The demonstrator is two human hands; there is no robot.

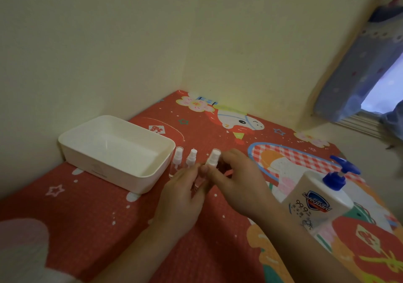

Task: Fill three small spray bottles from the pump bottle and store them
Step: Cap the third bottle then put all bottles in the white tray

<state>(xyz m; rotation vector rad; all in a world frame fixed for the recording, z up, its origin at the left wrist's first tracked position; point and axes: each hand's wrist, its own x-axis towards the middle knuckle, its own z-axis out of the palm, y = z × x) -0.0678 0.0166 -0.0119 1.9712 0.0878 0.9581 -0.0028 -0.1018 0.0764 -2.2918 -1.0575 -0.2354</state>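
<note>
On the bench (91, 221), under a red cartoon-print cover, we list one white storage box (115, 152) at ten o'clock, two small clear spray bottles (177, 160) standing just beside its right wall, and one white pump bottle (318, 202) with a blue pump at four o'clock. We hold the third spray bottle (212, 158) at centre: our left hand (183, 195) grips its body, while our right hand (235, 180) pinches its white spray head.

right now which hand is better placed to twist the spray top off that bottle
Right hand: its fingers already pinch the spray top, while the left hand holds the bottle lower down to steady it.
</note>
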